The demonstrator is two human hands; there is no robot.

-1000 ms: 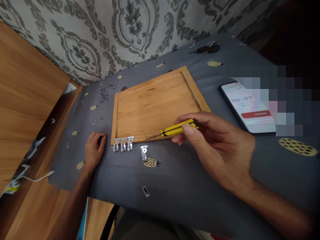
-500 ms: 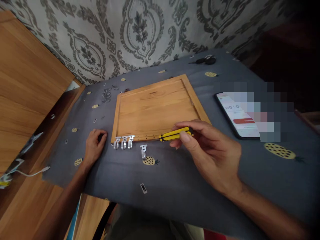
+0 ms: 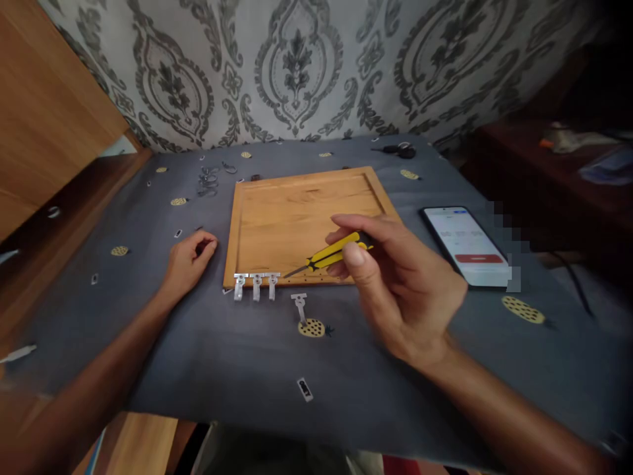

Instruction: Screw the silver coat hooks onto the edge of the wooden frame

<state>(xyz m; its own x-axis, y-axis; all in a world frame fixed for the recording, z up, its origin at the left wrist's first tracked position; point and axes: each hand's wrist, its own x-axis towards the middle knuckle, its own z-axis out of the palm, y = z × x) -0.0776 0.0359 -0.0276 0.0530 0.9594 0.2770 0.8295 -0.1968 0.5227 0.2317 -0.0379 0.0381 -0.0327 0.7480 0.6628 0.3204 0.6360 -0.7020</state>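
My right hand (image 3: 410, 290) grips a screwdriver (image 3: 332, 251) by its yellow and black handle. The thin shaft slants down to the left, its tip close to the front edge of a framed wooden board (image 3: 291, 218). Three silver metal hooks (image 3: 256, 284) sit in a row at that edge's left end, with small dark holes to their right. A loose hook (image 3: 299, 307) lies on the cloth in front. My left hand (image 3: 190, 264) rests on the cloth left of the board, fingers curled against the thumb. Whatever they may hold is hidden.
More metal hooks (image 3: 210, 179) lie in a pile behind the board's left side. A phone (image 3: 467, 244) lies to the right, and black-handled scissors (image 3: 399, 150) lie at the back. A grey cloth (image 3: 237, 376) with pineapple prints covers the table, against a patterned curtain (image 3: 297, 66).
The view has shifted and levelled. My right hand has tilted the screwdriver so that its shaft now shows, pointing toward the third hook. My left hand stays curled in about the same place.
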